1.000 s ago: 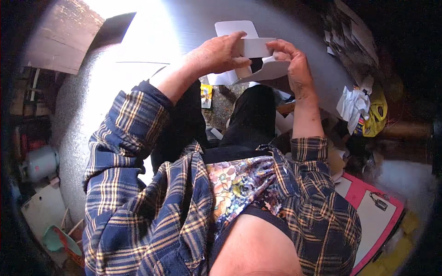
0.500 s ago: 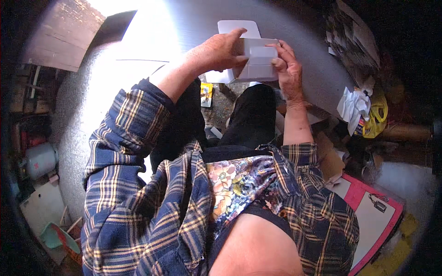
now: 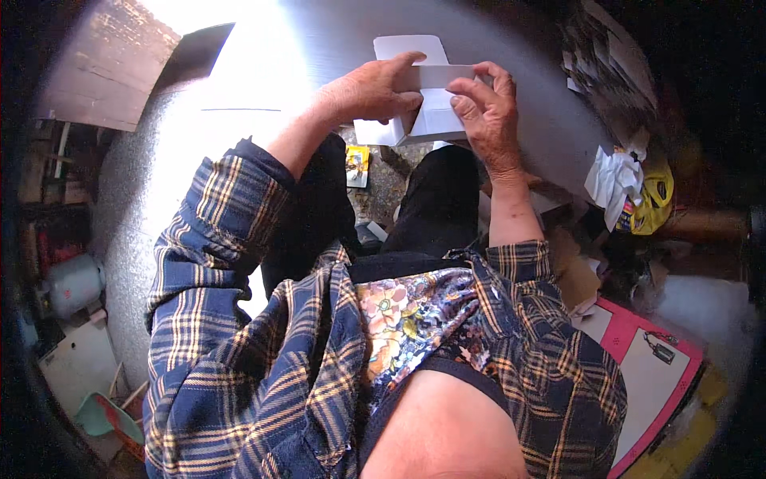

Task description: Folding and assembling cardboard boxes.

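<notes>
A small white cardboard box (image 3: 438, 120), partly folded, is held up at the front edge of the grey tabletop above my knees. One flap stands out at its far side and another at its left. My left hand (image 3: 369, 89) grips its left part, thumb on the near side and fingers over the far wall. At the right end, my right hand (image 3: 492, 118) has its thumb and index finger bent close together over the box, with the other fingers behind the far wall. The right end of the box is partly hidden by that hand.
The grey tabletop (image 3: 343, 40) is brightly lit at left, with a flat white sheet (image 3: 239, 124) on it. At right lie crumpled white paper (image 3: 613, 180) and a yellow plastic bag (image 3: 656, 195). A pink-edged white board (image 3: 638, 383) is lower right. A yellow packet (image 3: 357, 166) shows below the box.
My right thumb and index finger have moved left and inward over the box's right end, bending closer together. The left hand keeps nearly the same hold. The box has shifted very slightly left.
</notes>
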### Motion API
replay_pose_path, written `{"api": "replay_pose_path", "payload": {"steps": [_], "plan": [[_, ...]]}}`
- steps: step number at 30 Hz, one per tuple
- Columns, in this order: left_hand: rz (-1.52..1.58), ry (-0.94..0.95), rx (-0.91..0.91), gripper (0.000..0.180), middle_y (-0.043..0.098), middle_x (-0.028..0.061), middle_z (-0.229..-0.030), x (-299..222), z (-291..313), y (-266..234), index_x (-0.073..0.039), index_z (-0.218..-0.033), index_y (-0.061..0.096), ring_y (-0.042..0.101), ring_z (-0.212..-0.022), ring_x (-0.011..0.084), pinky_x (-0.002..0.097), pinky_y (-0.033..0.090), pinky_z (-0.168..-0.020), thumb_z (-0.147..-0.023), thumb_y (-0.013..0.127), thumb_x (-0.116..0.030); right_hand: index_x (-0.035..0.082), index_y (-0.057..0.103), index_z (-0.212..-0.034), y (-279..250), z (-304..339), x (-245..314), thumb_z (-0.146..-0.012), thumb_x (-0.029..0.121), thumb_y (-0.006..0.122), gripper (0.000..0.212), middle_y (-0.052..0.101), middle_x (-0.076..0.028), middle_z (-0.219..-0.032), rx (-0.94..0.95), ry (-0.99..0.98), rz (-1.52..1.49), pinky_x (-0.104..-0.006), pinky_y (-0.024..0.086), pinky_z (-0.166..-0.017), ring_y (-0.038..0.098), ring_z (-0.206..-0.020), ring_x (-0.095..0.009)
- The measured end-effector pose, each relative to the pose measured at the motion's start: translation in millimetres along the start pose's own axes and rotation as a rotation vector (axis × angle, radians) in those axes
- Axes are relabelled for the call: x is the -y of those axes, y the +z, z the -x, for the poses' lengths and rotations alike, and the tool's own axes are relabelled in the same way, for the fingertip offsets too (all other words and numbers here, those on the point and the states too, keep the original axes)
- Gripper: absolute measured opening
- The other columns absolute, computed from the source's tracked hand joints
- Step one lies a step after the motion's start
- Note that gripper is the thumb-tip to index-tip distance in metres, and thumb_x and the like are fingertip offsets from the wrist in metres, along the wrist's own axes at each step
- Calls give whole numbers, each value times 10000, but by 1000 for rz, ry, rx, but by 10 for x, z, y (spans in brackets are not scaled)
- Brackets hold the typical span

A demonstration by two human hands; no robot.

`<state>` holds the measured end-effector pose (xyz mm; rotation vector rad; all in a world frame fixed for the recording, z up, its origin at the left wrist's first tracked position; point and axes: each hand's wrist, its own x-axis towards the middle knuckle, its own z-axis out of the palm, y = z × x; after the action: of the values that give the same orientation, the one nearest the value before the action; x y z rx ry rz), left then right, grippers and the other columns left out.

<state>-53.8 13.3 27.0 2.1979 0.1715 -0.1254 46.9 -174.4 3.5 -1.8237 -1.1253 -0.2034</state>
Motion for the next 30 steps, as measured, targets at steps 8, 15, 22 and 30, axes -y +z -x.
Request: {"api": "replay_pose_path", "payload": {"steps": [8, 15, 22, 30], "plan": [[66, -3, 59, 662, 600, 249, -1061, 5, 14, -57, -145, -1389, 290, 656, -760, 252, 339, 583, -657, -819, 613, -240, 96, 675, -780, -15, -42, -50, -715, 209, 702, 133, 553, -110, -1006, 28, -131, 208, -414, 381, -880, 506, -984, -285], [3, 34, 89, 773, 606, 248, -1052, 39, -4, -50, -150, -1403, 263, 660, -795, 277, 369, 565, -730, -777, 665, -361, 72, 620, -830, 28, -32, -13, -675, 113, 693, 177, 516, -123, -1075, 10, -4, 205, -420, 384, -895, 496, -1012, -309], [-71, 231, -36, 973, 590, 226, -1063, 55, 99, 53, -187, -1437, 207, 632, -884, 278, 397, 523, -793, -678, 790, -363, 51, 536, -1087, 73, -156, 95, -661, 20, 649, 442, 487, -157, -1176, 1, -13, 297, -455, 382, -956, 467, -1111, -376], [-242, 246, -123, 1040, 435, 231, -1188, -96, 120, 83, -196, -1441, 182, 498, -1099, 390, 439, 449, -942, -600, 791, -254, 49, 519, -1172, -18, -126, 35, -657, 161, 721, 565, 463, -178, -1249, 104, 10, 146, -448, 379, -977, 465, -1148, -378]]}}
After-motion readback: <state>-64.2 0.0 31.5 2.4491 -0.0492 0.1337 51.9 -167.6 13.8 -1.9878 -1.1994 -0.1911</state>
